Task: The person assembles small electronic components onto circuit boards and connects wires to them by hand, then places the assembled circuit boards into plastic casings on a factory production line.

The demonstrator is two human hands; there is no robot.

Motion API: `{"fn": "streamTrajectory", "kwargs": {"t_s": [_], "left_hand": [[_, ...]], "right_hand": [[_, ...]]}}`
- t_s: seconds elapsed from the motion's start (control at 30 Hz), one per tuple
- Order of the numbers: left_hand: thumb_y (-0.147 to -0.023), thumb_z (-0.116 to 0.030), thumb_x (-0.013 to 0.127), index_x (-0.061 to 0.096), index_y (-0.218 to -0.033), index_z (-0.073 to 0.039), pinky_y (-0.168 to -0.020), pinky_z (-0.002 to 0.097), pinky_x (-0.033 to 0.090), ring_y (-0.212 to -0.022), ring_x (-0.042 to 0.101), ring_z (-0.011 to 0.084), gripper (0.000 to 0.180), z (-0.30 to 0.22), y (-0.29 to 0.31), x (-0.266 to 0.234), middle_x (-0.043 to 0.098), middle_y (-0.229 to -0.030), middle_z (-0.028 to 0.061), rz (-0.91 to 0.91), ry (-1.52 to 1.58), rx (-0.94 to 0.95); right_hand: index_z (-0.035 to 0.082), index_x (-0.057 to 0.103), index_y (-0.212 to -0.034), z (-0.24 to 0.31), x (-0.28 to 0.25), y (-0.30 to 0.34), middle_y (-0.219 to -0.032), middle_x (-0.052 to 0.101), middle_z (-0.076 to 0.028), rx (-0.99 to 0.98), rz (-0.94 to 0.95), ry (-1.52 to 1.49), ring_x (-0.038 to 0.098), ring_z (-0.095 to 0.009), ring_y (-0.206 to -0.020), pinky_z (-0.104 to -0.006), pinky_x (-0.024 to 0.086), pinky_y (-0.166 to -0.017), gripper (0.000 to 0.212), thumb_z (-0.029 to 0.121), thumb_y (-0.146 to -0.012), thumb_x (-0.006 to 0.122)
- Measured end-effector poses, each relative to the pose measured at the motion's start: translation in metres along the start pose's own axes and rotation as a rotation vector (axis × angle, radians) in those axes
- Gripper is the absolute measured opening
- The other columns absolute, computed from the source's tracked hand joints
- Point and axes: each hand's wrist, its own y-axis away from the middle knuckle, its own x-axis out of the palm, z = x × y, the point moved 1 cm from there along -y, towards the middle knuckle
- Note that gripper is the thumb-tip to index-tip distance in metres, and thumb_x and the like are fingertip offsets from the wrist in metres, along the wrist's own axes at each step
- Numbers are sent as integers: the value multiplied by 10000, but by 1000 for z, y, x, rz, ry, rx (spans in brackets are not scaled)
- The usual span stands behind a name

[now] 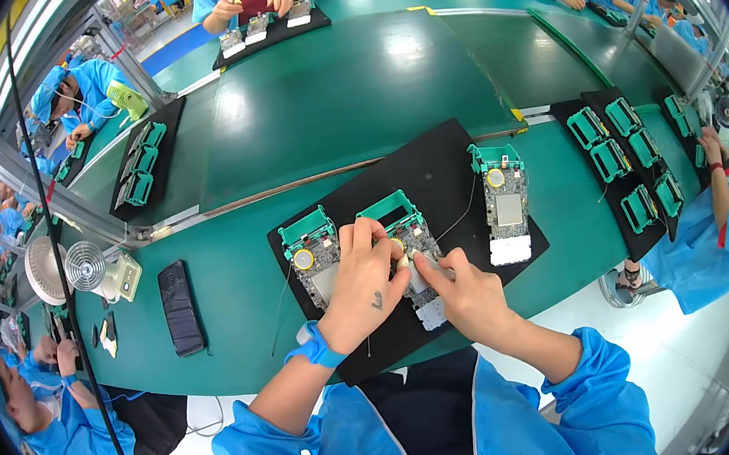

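Three circuit boards with green plastic frames rest on a black mat [430, 176]. Both hands meet over the middle board [429, 312], whose green frame [391, 210] shows beyond my fingers. My left hand [359, 263] is closed in a pinch beside a yellow-rimmed round part; what its fingertips hold is hidden. My right hand [469, 292] is curled, with its index fingertip at the board near the left fingertips; anything in it is too small to name. The left board [325, 254] is partly covered by my left hand. The right board [507, 208] lies apart, its round part and white block showing.
A black phone [180, 309] and a small fan [87, 265] are on the green bench at left. More green-framed boards [611, 160] sit on dark mats at right, and others [141, 165] at far left. Co-workers in blue work around the benches; one [710, 218] is close at right.
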Motion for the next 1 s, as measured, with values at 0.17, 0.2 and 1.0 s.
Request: {"fn": "streamTrajectory", "kwargs": {"t_s": [0.17,0.2,1.0], "left_hand": [[-663,-11,686,590,-790,3,-788,406,408,-915,450,329,160,2,-12,-8,451,-968,144,-125,-245,4],[-668,-11,685,590,-789,2,-788,408,408,-920,450,332,154,2,-15,-8,453,-972,143,-162,-278,0],[-671,-73,742,628,-965,-73,-774,398,430,-873,496,262,315,-46,-54,53,489,-940,57,-257,-146,602]], "right_hand": [[142,547,-1200,-36,-26,-6,-1051,526,-91,371,-135,-231,639,-282,-746,-399,518,-555,455,100,-765,674],[97,540,-1198,-56,-30,-5,-1082,529,-104,444,-261,-140,639,-299,-781,-406,521,-578,440,111,-779,676],[-9,562,-890,-105,-38,17,-701,560,-17,1039,167,-1897,309,4,-404,-150,267,-398,182,170,-921,551]]}}
